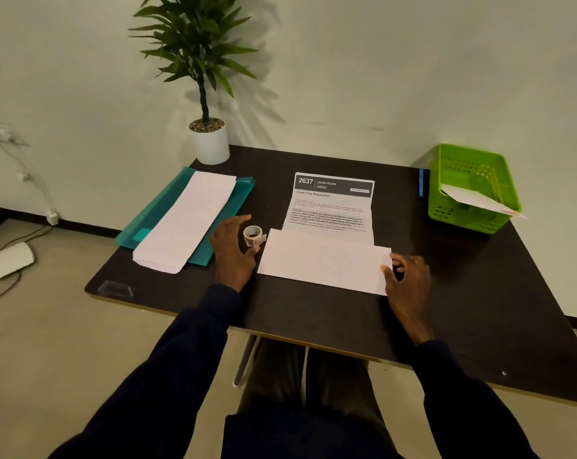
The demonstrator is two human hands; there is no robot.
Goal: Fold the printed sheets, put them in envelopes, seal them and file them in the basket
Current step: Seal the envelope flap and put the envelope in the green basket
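Sheet (pixel 326 260) is lying on the table (pixel 446 309) between the two hands, its near part folded up over the print, with the printed top showing beyond the fold. Right hand (pixel 409 279) is pinching the folded part's right edge, thumb on top, fingers curled. Left hand (pixel 232 253) is sitting just off the sheet's left edge, fingers loosely spread and curving round a tape roll (pixel 253 235); cannot tell whether it is gripping the roll. Envelopes (pixel 184 223) are lying on a folder (pixel 147 223) beyond and left of the left hand. Basket (pixel 472 190) is standing well beyond the right hand. Risks as judged: with only one edge being held, the sheet is likely pivoting on the next fold, giving a skewed crease and a poor fit in the envelope. The roll's loose end is sitting near the paper and may be catching on it
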